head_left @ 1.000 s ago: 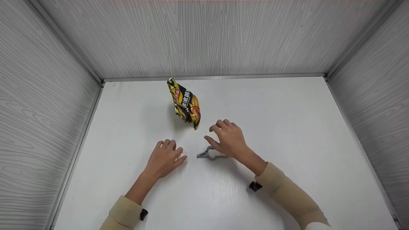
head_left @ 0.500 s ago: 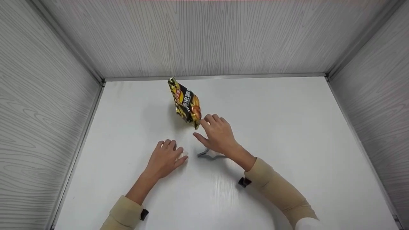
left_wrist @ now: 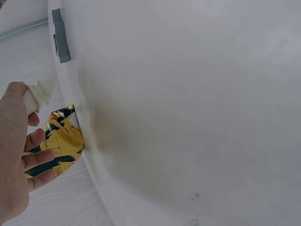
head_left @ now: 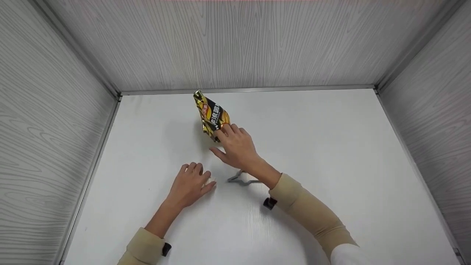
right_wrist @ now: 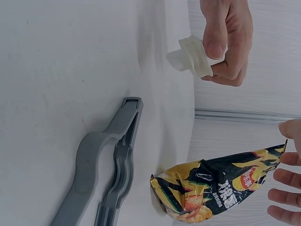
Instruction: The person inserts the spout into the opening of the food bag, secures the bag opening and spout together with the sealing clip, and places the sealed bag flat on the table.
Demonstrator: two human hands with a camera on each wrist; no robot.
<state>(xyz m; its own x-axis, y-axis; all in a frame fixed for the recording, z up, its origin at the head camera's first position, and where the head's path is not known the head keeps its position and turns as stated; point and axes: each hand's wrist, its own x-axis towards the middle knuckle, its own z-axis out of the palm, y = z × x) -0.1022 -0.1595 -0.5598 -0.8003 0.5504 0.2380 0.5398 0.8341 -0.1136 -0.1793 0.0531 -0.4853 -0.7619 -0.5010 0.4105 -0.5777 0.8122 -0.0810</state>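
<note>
A black and yellow snack bag stands on the table behind both hands. My right hand is over its lower right part, thumb and fingers spread apart. In the right wrist view these fingers are beside the bag with nothing gripped; whether they touch it I cannot tell. My left hand pinches a small translucent white plastic cap with a spout between thumb and index finger. Between the hands lies a grey bag clip, its arms spread; the right wrist hides part of it in the head view.
The white table is bounded by a grey wood-grain back panel and by side panels at left and right. Small dark wrist devices sit at both sleeves.
My right hand has moved left and away from me, from beside the clip to over the bag's lower right. The left hand keeps its place with the cap. Bag and clip look nearly unmoved.
</note>
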